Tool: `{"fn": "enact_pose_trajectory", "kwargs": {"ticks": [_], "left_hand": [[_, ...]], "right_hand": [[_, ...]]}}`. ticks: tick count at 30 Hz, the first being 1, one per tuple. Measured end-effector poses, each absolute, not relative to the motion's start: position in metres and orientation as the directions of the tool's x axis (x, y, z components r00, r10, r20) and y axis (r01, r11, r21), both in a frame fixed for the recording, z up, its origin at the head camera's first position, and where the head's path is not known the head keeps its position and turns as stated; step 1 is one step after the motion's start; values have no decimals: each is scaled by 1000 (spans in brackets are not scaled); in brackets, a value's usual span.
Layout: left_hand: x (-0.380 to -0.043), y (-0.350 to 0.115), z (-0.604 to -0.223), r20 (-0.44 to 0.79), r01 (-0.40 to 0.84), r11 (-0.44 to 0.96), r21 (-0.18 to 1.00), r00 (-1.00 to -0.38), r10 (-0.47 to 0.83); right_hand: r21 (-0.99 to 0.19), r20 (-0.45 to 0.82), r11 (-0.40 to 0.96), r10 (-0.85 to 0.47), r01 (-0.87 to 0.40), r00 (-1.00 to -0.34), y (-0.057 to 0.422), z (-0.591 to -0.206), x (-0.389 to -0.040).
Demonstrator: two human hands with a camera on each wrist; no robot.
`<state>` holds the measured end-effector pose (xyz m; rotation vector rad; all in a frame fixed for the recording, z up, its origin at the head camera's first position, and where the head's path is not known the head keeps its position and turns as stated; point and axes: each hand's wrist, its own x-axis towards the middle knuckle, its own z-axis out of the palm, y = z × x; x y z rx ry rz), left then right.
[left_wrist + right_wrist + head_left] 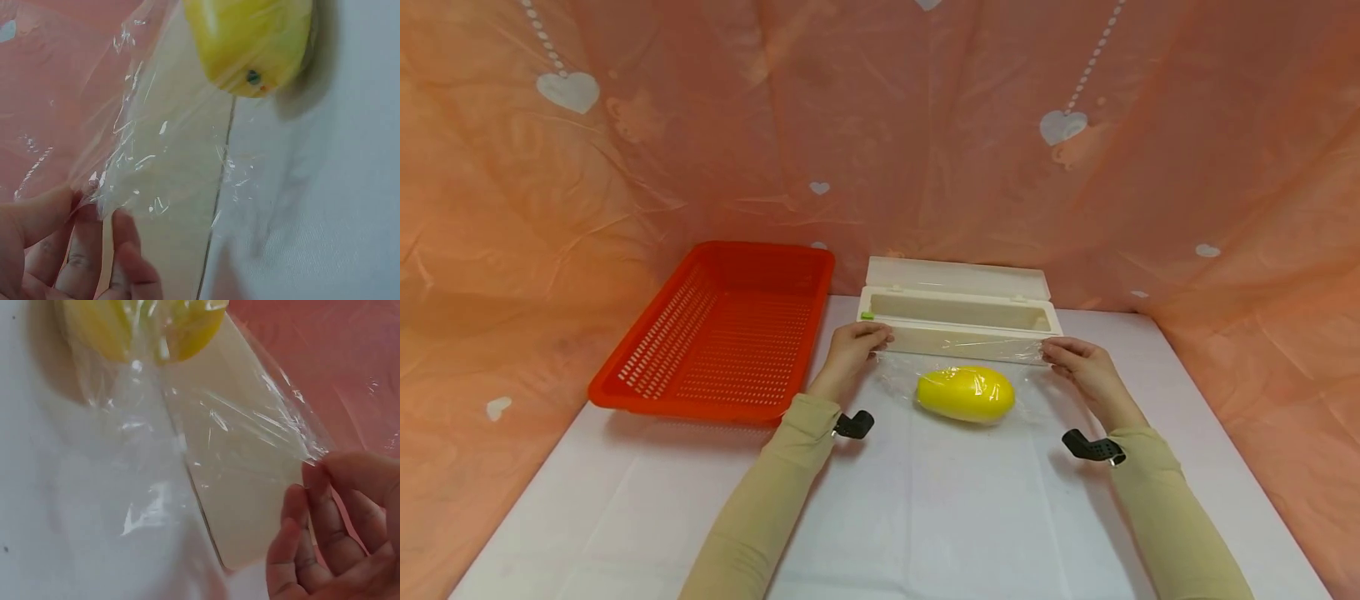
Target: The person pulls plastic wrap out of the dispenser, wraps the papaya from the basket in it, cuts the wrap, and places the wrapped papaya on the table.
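A yellow oblong fruit (pixel 966 395) lies on the white table, with clear plastic wrap (pixel 1033 382) spread over it. Behind it stands a long cream-coloured wrap dispenser box (pixel 958 342), its lid raised. My left hand (pixel 852 350) pinches the left corner of the wrap between thumb and fingers, by the box's front left end. At the opposite corner, my right hand (pixel 1084 367) pinches the wrap the same way. Both wrist views show the film (pixel 150 144) stretching from the fingertips toward the fruit (pixel 187 334), wrinkled and shiny.
To the left sits a large red plastic basket (pixel 808 358) with slotted sides and bottom. A small green piece (pixel 867 316) is at the box's left end. Pinkish-orange cloth (pixel 925 150) with white hearts hangs behind and at both sides of the table.
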<state>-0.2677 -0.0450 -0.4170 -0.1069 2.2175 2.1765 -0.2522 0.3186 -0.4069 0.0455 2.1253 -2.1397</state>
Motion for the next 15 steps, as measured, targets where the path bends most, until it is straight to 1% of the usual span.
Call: {"fn": "enact_pose_trajectory", "kwargs": {"ticks": [2, 8, 11, 15], "left_hand": [[-266, -45, -416, -55, -55, 12, 998, -998, -33], [-261, -46, -415, -25, -24, -19, 1000, -998, -55], [-259, -46, -415, -44, -43, -24, 999, -997, -62], [-253, -45, -412, -105, -105, -13, 994, -991, -78]], "right_hand": [[-993, -110, -25, -48, 112, -993, 318, -407, -252], [-993, -121, -13, -5, 121, -993, 318, -407, -251], [-991, -128, -26, -1, 128, -992, 317, -408, -252], [-988, -147, -48, -7, 147, -989, 317, -408, -254]]}}
